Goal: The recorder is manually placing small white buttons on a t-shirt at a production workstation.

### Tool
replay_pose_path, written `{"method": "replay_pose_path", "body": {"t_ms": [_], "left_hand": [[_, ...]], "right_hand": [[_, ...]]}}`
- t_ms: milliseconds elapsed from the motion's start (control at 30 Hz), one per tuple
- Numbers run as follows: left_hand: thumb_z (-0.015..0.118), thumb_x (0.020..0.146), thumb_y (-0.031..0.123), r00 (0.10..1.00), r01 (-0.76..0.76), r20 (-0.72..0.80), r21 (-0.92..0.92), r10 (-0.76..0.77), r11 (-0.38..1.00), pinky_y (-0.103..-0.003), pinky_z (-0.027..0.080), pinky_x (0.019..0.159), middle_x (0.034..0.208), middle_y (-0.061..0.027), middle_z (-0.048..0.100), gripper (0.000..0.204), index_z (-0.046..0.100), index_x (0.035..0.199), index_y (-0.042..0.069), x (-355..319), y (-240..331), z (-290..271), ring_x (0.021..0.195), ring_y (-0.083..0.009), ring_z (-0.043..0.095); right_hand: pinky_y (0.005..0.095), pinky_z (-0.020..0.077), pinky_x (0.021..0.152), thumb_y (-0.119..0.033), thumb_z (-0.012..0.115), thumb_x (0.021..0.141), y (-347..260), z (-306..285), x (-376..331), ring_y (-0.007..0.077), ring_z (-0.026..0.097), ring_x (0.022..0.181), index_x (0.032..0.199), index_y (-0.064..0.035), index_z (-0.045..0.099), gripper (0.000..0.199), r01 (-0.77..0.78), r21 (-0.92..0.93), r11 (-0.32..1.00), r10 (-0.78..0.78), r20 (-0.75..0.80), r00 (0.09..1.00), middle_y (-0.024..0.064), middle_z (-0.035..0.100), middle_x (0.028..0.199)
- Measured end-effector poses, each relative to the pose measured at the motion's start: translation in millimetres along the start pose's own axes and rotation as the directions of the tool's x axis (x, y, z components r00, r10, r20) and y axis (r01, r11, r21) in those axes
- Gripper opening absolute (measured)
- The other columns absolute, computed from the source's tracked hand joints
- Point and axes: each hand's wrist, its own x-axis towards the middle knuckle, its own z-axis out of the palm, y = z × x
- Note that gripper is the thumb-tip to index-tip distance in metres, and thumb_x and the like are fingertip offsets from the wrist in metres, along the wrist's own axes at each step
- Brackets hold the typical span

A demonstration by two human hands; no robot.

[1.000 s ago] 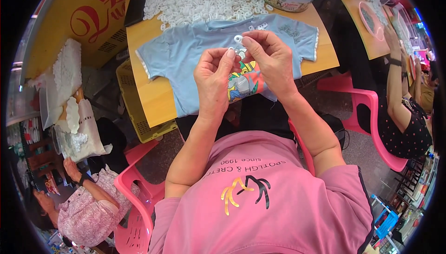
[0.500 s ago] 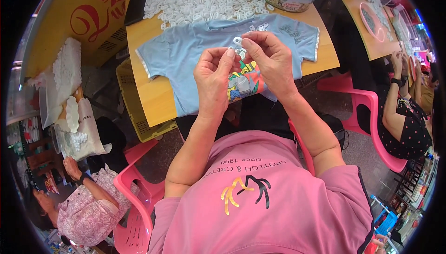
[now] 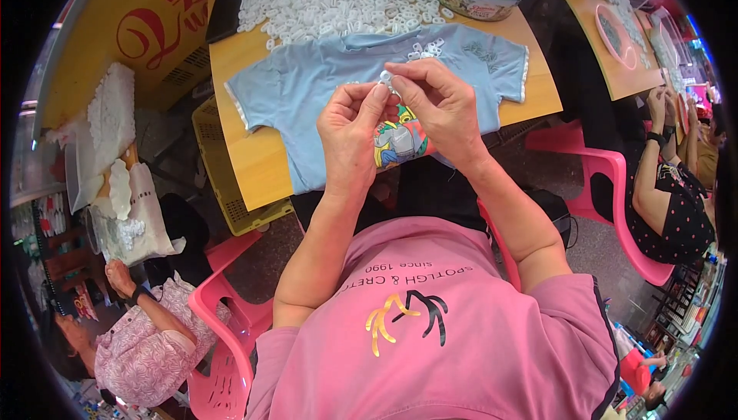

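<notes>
Over a light-blue T-shirt (image 3: 307, 105) spread on the table, my two hands meet at the fingertips. My right hand (image 3: 450, 109) pinches a small white oval plastic piece with a hole (image 3: 386, 76) between thumb and forefinger. Thumb and curled fingers of my left hand (image 3: 352, 132) are closed against the lower end of that piece; what else they pinch is too small to make out. Just beyond my right hand, several similar white pieces (image 3: 427, 49) lie on the shirt. A small pile of thin grey metal bits (image 3: 480, 55) rests near its right sleeve.
A large heap of white oval pieces (image 3: 330, 5) covers the table's far side. Right of it stands an oval tin (image 3: 477, 9) with grey metal bits. A yellow crate (image 3: 231, 197) sits below the table's left edge. People work on both sides, near pink chairs (image 3: 607, 182).
My right hand has moved slightly left and down, bringing the white plastic piece against my left fingertips. The left hand has barely shifted.
</notes>
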Motion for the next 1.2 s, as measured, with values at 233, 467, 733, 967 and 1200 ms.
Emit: {"method": "replay_pose_path", "body": {"t_ms": [233, 467, 733, 967, 1200], "left_hand": [[0.065, 0.092, 0.007, 0.999, -0.02, 0.027, -0.003, 0.02, 1.0, -0.026, 0.053, 0.07, 0.087, -0.0099, 0.068, 0.01, 0.061, 0.097, -0.002, 1, -5, -8, 0.075, -0.0139, 0.065], [0.066, 0.091, 0.008, 0.998, 0.021, 0.06, 0.023, -0.023, 1.0, -0.025, 0.053, 0.068, 0.085, -0.0103, 0.068, 0.013, 0.061, 0.097, -0.003, 1, -5, -24, 0.073, -0.0129, 0.065], [0.065, 0.092, 0.009, 0.993, 0.06, 0.101, -0.056, -0.054, 0.997, -0.026, 0.054, 0.069, 0.086, -0.0119, 0.069, 0.014, 0.061, 0.098, -0.003, 1, -1, -21, 0.074, -0.0141, 0.066], [0.064, 0.093, 0.008, 0.996, 0.026, 0.092, -0.074, -0.019, 0.997, -0.025, 0.054, 0.07, 0.085, -0.0107, 0.068, 0.012, 0.06, 0.096, -0.002, 2, -4, -16, 0.073, -0.0132, 0.065], [0.064, 0.093, 0.009, 0.996, 0.048, 0.084, -0.173, -0.034, 0.984, -0.025, 0.054, 0.069, 0.085, -0.0096, 0.068, 0.012, 0.06, 0.096, -0.002, 5, -7, -13, 0.072, -0.0125, 0.064]], "right_hand": [[0.0231, 0.0503, 0.08, 0.0, 0.06, 0.093, 7, 7, -1, 0.009, 0.062, 0.09, 0.11, 0.0041, 0.065, 0.018, -0.069, 0.042, 0.997, 0.069, -0.001, 0.998, 0.0039, 0.063, 0.1], [0.0235, 0.0504, 0.08, -0.006, 0.06, 0.095, 4, 2, 3, 0.0086, 0.061, 0.09, 0.11, 0.0042, 0.064, 0.019, -0.254, 0.187, 0.949, 0.231, 0.138, 0.963, 0.0049, 0.066, 0.096], [0.0229, 0.0497, 0.079, -0.007, 0.06, 0.095, 0, 4, 3, 0.0078, 0.06, 0.088, 0.111, 0.0046, 0.064, 0.02, -0.168, 0.153, 0.974, 0.153, 0.107, 0.982, 0.0052, 0.066, 0.096], [0.0219, 0.0496, 0.078, -0.006, 0.059, 0.095, -8, 3, 3, 0.006, 0.06, 0.087, 0.11, 0.0038, 0.065, 0.019, -0.17, 0.161, 0.972, 0.156, 0.098, 0.983, 0.0033, 0.066, 0.095], [0.0205, 0.0493, 0.076, -0.005, 0.059, 0.095, -1, 8, 2, 0.0054, 0.06, 0.087, 0.11, 0.0022, 0.065, 0.018, -0.156, 0.114, 0.981, 0.154, 0.03, 0.988, 0.0014, 0.065, 0.096]]}}
